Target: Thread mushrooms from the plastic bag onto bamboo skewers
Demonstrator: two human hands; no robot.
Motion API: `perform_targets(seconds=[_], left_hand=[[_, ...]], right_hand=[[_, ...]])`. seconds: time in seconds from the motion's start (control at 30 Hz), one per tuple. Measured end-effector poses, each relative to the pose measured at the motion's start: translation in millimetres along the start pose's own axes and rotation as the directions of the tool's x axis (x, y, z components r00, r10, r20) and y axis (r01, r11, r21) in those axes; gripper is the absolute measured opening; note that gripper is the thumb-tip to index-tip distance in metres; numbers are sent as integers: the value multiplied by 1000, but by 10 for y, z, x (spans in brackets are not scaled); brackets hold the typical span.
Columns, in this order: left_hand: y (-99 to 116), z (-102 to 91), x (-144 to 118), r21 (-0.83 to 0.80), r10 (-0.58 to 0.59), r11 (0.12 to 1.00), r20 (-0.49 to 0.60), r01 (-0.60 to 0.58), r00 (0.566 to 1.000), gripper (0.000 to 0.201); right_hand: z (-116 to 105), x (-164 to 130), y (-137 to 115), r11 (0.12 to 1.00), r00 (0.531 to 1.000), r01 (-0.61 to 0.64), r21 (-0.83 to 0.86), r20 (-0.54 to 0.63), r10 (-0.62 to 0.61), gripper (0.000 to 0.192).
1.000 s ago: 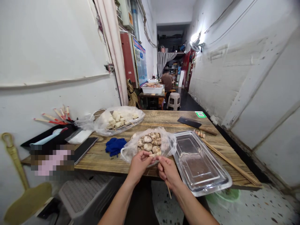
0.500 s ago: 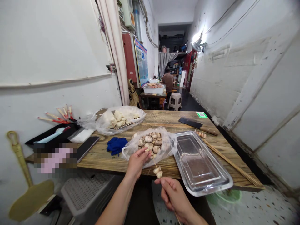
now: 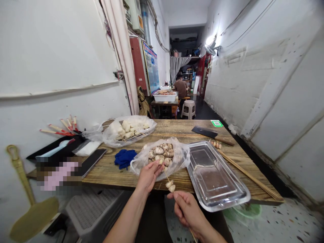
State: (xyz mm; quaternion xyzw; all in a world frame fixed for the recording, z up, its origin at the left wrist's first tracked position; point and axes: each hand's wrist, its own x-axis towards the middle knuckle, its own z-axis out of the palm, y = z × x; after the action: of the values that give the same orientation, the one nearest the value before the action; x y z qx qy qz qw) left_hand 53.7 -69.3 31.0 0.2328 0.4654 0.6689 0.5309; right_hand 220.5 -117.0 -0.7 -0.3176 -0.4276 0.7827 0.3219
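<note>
My right hand [image 3: 187, 211] grips a thin bamboo skewer [image 3: 166, 176] below the table's front edge; two mushroom pieces [image 3: 170, 186] sit threaded on it just above my fingers. My left hand [image 3: 148, 175] pinches a mushroom piece at the skewer's tip, at the near rim of a clear plastic bag of mushrooms [image 3: 162, 155]. An empty metal tray [image 3: 215, 177] lies to the right of the bag.
On the wooden table [image 3: 177, 130] are a second bag of pale food pieces [image 3: 129, 130], a blue cloth [image 3: 124, 158], a cleaver [image 3: 209, 134], loose skewers [image 3: 249, 175] and a phone [image 3: 91, 160]. A person sits far down the corridor by a stool [image 3: 188, 108]. A grey crate [image 3: 97, 211] stands under the table.
A second ago both hands met at the bag's rim; then my right hand drew back toward me with the skewer, showing two threaded pieces. My left hand stays at the bag.
</note>
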Motion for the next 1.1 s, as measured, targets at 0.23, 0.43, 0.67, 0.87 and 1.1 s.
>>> perform_targets(seconds=[0.23, 0.43, 0.67, 0.87, 1.1], left_hand=[[-2, 9, 10, -33, -3, 999, -33, 2, 999, 6], [13, 3, 15, -53, -53, 997, -46, 51, 997, 16], [30, 22, 7, -130, -89, 988, -45, 82, 995, 18], [34, 24, -26, -105, -170, 980, -7, 168, 985, 10], [-7, 37, -14, -108, -189, 977, -52, 183, 981, 10]], right_hand=[[-3, -15, -25, 1000, 1000, 5, 5, 13, -6, 52], [-12, -20, -9, 1000, 1000, 2, 20, 22, -2, 49], [-30, -26, 24, 1000, 1000, 9, 23, 19, -9, 49], [-32, -34, -5, 1000, 1000, 20, 5, 18, -20, 48], [-32, -45, -13, 999, 999, 31, 7, 14, -31, 45]])
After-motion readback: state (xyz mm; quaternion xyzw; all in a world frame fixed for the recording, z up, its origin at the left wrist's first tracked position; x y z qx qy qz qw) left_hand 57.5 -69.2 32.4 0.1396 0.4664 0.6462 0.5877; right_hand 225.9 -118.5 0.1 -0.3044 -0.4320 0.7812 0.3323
